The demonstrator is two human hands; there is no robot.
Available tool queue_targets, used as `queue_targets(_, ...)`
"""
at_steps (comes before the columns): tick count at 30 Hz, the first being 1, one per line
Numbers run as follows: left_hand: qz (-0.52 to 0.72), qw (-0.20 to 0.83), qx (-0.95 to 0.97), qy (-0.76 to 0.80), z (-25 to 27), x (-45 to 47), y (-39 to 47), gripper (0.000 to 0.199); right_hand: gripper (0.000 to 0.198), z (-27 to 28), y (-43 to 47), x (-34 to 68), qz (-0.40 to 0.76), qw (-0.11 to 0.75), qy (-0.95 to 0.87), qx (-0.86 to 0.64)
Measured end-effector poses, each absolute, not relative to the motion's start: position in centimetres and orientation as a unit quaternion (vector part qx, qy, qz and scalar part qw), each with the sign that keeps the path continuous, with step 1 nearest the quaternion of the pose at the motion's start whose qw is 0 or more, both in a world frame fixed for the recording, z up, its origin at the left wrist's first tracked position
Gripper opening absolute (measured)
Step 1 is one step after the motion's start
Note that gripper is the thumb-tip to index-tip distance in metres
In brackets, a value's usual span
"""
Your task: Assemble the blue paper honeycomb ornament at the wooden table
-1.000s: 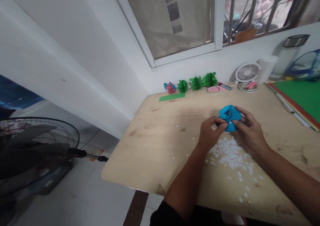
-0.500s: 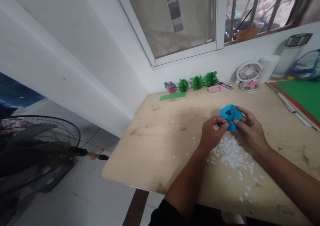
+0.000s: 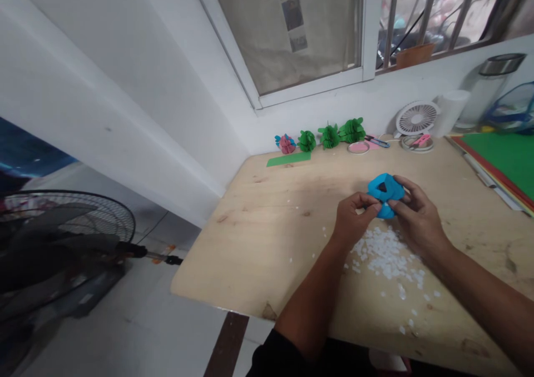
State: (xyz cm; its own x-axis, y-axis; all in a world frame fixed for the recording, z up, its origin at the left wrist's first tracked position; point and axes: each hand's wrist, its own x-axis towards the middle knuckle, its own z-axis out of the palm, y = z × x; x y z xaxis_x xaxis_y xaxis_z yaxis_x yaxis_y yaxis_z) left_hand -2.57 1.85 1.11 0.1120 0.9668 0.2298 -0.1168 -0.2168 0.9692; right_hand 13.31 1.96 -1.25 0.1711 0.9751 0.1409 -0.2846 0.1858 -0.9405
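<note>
Between my two hands, above the wooden table, is a blue folded-paper piece (image 3: 386, 187) with rounded petal-like loops and a dark gap in it. My left hand (image 3: 354, 216) pinches its lower left edge between thumb and fingertips. On the other side my right hand (image 3: 419, 213) grips it, with the thumb in front and fingers behind. Many small white paper bits (image 3: 387, 254) lie scattered on the table just below the hands. What the fingertips cover on the blue paper is hidden.
Along the wall stand several green paper models (image 3: 329, 136) and a pink-and-blue one (image 3: 287, 143), with a green paper strip (image 3: 288, 159) before them. A small white fan (image 3: 416, 119), scissors (image 3: 377, 141) and coloured sheets (image 3: 500, 154) sit further right. A floor fan (image 3: 62, 238) stands left of the table (image 3: 250, 243).
The blue paper has turned or shifted slightly between my fingers. Both hands keep their hold in nearly the same place.
</note>
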Motion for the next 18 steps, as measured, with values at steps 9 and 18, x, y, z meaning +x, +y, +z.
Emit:
queue_targets(9,0.519,0.502,0.577,0.380,1.26,-2.83,1.78,0.016,0.057,-1.41,2.17,13.55,0.494,0.653,-0.397,-0.414)
queue_targets(18,0.524,0.455,0.599,0.399,0.98,-2.54,1.86,0.010,0.055,-1.23,2.10,13.55,0.496,0.654,-0.399,-0.409)
